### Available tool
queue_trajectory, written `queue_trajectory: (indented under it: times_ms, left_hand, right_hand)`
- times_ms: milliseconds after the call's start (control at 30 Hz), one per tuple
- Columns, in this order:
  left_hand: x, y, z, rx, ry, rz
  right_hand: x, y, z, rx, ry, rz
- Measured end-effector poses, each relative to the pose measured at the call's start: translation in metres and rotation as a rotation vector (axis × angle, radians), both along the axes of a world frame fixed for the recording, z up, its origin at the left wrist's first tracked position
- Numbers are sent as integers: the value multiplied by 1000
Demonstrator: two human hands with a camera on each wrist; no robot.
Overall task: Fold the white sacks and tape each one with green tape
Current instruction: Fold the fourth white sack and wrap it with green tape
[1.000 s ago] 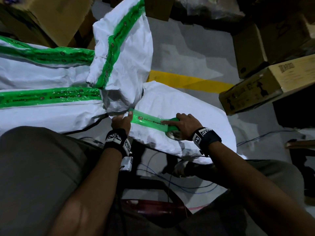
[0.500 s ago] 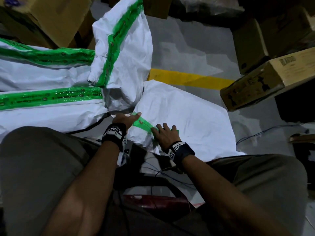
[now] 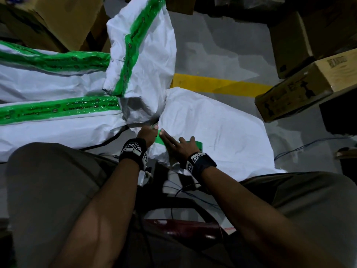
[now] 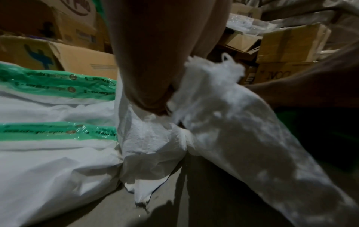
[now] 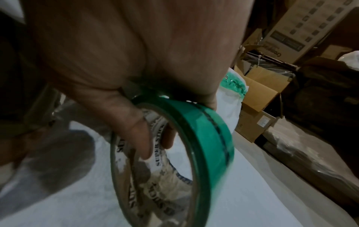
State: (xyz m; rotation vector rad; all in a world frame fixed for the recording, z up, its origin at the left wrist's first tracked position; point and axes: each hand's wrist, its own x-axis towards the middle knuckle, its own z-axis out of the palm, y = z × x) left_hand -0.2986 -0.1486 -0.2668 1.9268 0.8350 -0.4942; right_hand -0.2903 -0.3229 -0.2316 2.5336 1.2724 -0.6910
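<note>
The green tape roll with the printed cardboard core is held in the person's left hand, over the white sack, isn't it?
Not quite: the green tape roll with the printed cardboard core is held in the right hand, thumb hooked through the core, as the right wrist view shows. It is over the white sack. The left hand grips the sack's end.

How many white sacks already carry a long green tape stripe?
3: two taped white sacks lie stacked at left, upper and lower; a third leans at top centre. Others may be hidden.

Taped sacks (image 3: 58, 113) left, boxes (image 3: 301, 93) right
</note>
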Motion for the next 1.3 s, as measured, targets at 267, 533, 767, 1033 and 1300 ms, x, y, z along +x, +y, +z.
queue_trajectory:
  times_ms: [267, 533, 767, 1033, 1300]
  left_hand:
    - [-10, 5, 3, 0, -40, 57]
    - [2, 14, 25, -157, -198, 120]
    - [-28, 14, 39, -736, -177, 498]
    - [-56, -23, 40, -1283, -233, 828]
    - [-17, -53, -2, -595, -356, 824]
  right_hand:
    - [-1, -27, -12, 12, -7, -11]
    - [3, -79, -33, 237, -10, -446]
    - [3, -98, -58, 618, 398, -955]
    - [13, -111, -60, 386, 455, -876]
    - [46, -86, -34, 374, 313, -873]
